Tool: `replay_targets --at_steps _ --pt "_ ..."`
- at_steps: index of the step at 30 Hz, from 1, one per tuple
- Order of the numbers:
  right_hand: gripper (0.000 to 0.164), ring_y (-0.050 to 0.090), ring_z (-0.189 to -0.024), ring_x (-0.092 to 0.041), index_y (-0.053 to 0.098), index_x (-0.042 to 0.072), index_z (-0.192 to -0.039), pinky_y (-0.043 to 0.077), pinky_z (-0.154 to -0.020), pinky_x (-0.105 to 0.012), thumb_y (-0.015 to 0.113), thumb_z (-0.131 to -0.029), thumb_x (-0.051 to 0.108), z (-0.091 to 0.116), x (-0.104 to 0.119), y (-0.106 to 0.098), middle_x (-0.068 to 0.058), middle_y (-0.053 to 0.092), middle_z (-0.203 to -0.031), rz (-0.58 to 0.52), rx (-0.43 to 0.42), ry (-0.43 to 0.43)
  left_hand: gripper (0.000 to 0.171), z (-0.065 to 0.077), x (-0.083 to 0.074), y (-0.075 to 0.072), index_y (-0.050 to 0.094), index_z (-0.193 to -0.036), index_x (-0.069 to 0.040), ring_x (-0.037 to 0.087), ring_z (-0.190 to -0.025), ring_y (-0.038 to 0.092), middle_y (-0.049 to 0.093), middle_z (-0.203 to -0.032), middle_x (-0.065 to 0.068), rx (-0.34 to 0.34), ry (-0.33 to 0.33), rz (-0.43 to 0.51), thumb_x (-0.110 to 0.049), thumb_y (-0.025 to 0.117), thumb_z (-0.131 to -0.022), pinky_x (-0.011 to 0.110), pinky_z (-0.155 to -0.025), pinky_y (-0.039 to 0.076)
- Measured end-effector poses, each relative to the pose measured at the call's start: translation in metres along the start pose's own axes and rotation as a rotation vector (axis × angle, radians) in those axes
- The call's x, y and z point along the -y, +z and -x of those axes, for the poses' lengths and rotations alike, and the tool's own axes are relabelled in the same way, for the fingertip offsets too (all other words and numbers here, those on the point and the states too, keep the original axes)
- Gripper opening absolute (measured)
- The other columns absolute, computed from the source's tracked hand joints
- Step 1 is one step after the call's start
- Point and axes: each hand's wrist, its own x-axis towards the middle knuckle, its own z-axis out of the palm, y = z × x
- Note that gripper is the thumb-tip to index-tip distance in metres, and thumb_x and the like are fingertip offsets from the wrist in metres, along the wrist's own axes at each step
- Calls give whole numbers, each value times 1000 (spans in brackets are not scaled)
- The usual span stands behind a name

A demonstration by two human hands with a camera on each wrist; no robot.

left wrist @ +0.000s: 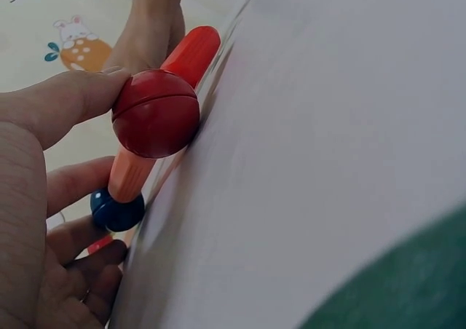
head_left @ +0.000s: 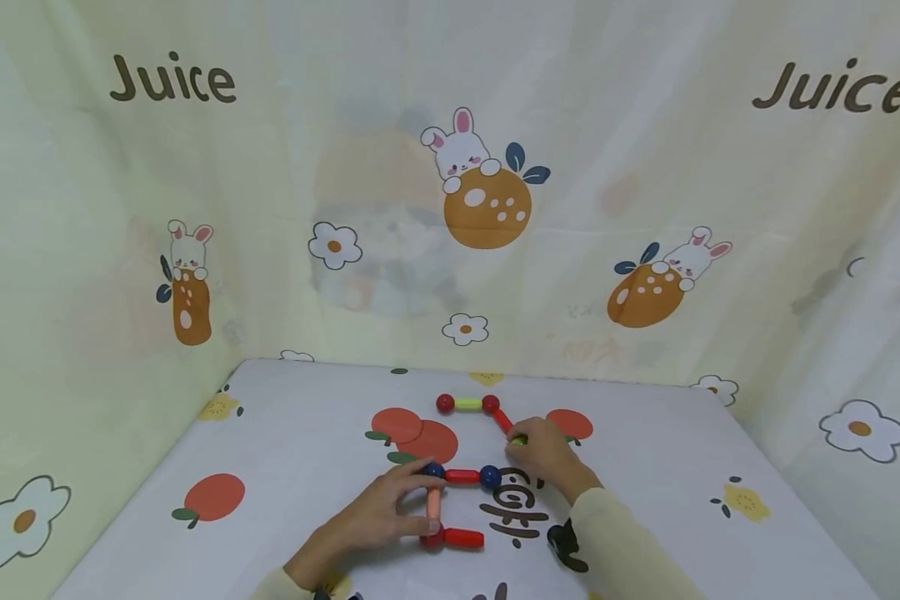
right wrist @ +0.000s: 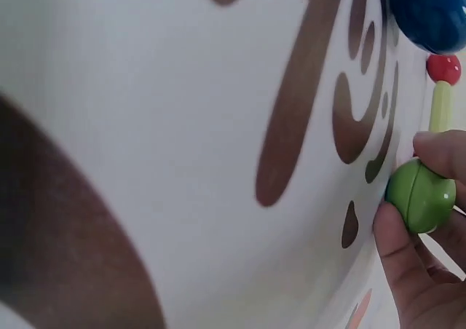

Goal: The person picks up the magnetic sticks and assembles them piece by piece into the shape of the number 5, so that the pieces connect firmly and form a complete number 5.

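In the head view, my left hand (head_left: 378,512) spans an orange rod (head_left: 434,504), thumb on the red ball (left wrist: 156,113) at its near end and fingers at the blue ball (head_left: 435,471) at its far end. A red rod (head_left: 464,539) sticks out from that red ball to the right. From the blue ball another red rod (head_left: 462,477) leads to a second blue ball (head_left: 491,477). Farther back, my right hand (head_left: 543,450) pinches a green ball (right wrist: 422,196) between thumb and fingers, at the end of a red rod (head_left: 502,420).
Beyond the right hand's red rod, a red ball (head_left: 491,404), a yellow-green rod (head_left: 468,404) and another red ball (head_left: 445,403) form a row. The white tabletop (head_left: 285,450) carries printed fruit and lettering. A printed curtain (head_left: 390,183) hangs behind it.
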Motion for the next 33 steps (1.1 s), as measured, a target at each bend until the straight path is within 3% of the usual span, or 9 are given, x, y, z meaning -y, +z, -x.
replay_targets --at_steps 8,18,22,27,33 --pt "27 56 -92 -23 79 11 -107 55 -71 -31 84 -85 24 4 0 -6 -5 70 -102 -26 -24 1 49 -3 -2 -4 66 -132 -36 35 -149 29 35 -163 0 -5 -13 -15 -45 78 -85 71 -111 29" --pt "26 56 -92 -22 79 11 -107 56 -76 -33 84 -84 22 10 1 -6 -4 69 -101 -59 -23 13 49 -3 2 -4 67 -132 -35 36 -149 29 34 -163 0 -12 1 -14 -44 78 -85 72 -111 27" --pt "22 56 -89 -21 79 11 -104 53 -71 -32 83 -85 20 18 -7 -4 -3 69 -98 -166 -57 41 48 -2 2 -1 67 -132 -36 35 -149 28 34 -163 -1 -9 0 -2 -45 77 -86 72 -111 27" --pt "19 60 -74 -20 78 10 -106 51 -64 -29 79 -89 19 29 -13 -4 -3 68 -89 -366 -97 108 48 0 1 1 67 -131 -36 35 -149 30 35 -162 -1 -4 -5 -10 -44 78 -85 72 -110 29" --pt "24 65 -76 -21 75 5 -111 58 -70 -32 76 -91 18 35 -7 -13 -5 72 -93 -524 -130 105 48 -1 2 1 67 -132 -38 34 -149 30 35 -162 -2 -15 0 -26 -45 78 -86 71 -111 29"
